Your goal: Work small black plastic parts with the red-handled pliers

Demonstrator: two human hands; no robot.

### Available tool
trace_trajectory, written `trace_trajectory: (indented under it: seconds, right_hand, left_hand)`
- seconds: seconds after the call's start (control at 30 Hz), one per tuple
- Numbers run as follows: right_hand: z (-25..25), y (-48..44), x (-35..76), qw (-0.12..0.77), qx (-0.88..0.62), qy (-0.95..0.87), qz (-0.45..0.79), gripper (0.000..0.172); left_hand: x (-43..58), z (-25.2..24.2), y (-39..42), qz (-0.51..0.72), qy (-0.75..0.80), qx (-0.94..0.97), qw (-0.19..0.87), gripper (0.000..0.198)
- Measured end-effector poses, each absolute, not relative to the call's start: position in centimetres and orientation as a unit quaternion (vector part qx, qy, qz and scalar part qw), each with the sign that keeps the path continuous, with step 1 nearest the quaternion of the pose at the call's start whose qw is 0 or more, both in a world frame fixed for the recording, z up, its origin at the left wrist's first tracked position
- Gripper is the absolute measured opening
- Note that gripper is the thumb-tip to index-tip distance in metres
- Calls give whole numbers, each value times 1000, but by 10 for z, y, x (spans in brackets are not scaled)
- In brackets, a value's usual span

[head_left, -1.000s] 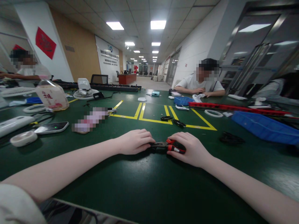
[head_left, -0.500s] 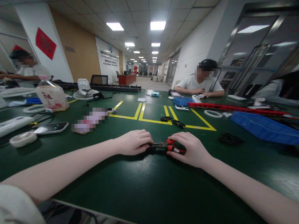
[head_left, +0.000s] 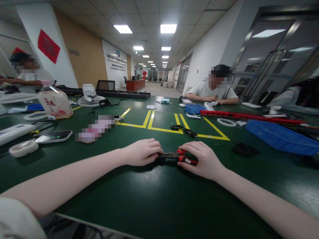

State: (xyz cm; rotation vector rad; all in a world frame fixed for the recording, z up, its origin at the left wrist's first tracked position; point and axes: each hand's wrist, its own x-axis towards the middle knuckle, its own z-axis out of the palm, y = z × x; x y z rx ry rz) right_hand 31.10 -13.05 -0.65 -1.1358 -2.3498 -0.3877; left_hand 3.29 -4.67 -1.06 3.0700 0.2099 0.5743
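My right hand (head_left: 203, 158) is closed around the red-and-black handles of a pair of pliers (head_left: 187, 159), whose metal jaws point left. At the jaw tips, my left hand (head_left: 143, 152) has its fingers closed on a small black piece (head_left: 161, 158), mostly hidden by the fingers. The jaws meet this piece, though I cannot tell how firmly they grip it. Both hands rest low over the green table (head_left: 149, 205). Beyond them lie two small black parts, one (head_left: 176, 127) by the yellow tape and another (head_left: 190, 132) just right of it.
On the right are a blue bin (head_left: 279, 136), a heap of black parts (head_left: 245, 148) and a tape roll (head_left: 226, 122). At left stand a bottle (head_left: 56, 103), a phone (head_left: 54, 136) and a small white fan (head_left: 90, 94). A co-worker (head_left: 214, 88) sits across the table.
Hands, pliers and black piece keep almost the same place. The co-worker across the table has shifted their hands slightly.
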Motion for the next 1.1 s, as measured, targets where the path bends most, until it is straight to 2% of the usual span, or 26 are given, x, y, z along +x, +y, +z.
trace_trajectory:
  seconds: [1.1]
  right_hand:
    - [-8, -129, 311, 231, -401, -877, -126, 39]
  left_hand:
    - [32, -11, -47, 179, 66, 982, -3, 22]
